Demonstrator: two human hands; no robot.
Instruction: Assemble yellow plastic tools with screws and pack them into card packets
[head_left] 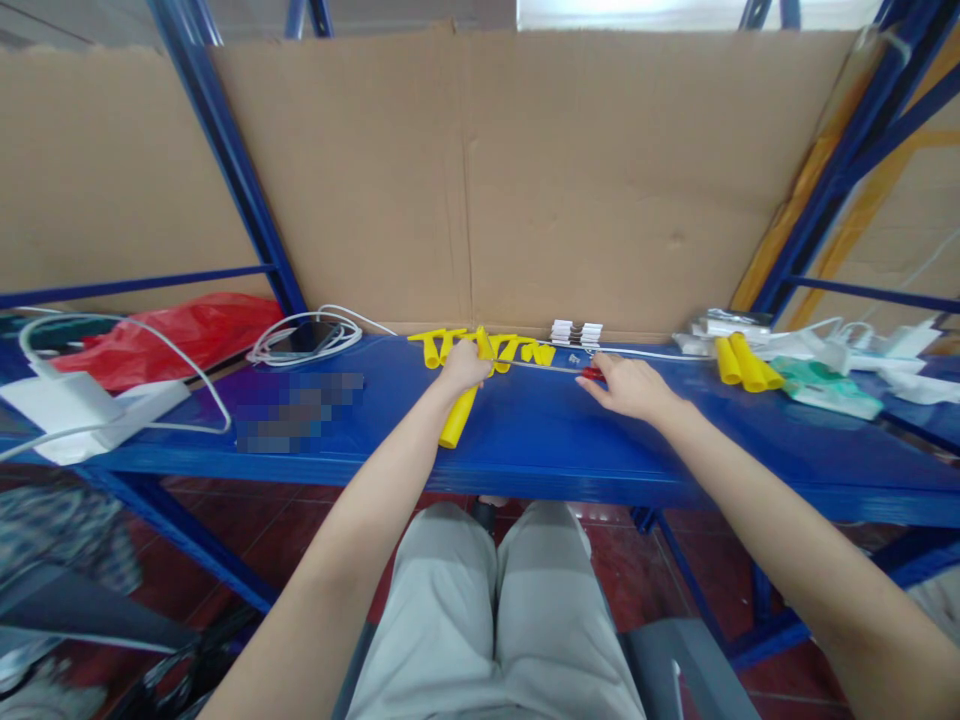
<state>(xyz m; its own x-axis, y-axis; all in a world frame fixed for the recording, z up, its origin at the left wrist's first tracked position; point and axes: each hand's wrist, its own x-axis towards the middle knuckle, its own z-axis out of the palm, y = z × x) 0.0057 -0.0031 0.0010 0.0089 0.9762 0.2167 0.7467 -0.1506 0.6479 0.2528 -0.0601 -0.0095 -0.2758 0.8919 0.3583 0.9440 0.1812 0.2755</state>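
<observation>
My left hand (466, 366) is closed around a yellow T-shaped plastic piece (459, 418), its tubular leg slanting down toward the table's front edge. In my right hand (630, 386) is a screwdriver with a red handle (592, 373). Its long thin shaft points left, and the tip meets the yellow piece near my left fingers; whether it sits in a screw is too small to tell. Behind my left hand lie several more yellow T-shaped pieces (430, 350) in a row. Small clear or metallic bits (574, 358) lie left of the screwdriver handle.
White small blocks (561, 332) stand against the cardboard wall (600, 180). Yellow tubes (739, 362) and a green-white packet (829, 388) lie right on the blue table (555, 440). At left are a coiled white cable (300, 345), red bag (180, 335) and white power strip (82, 410).
</observation>
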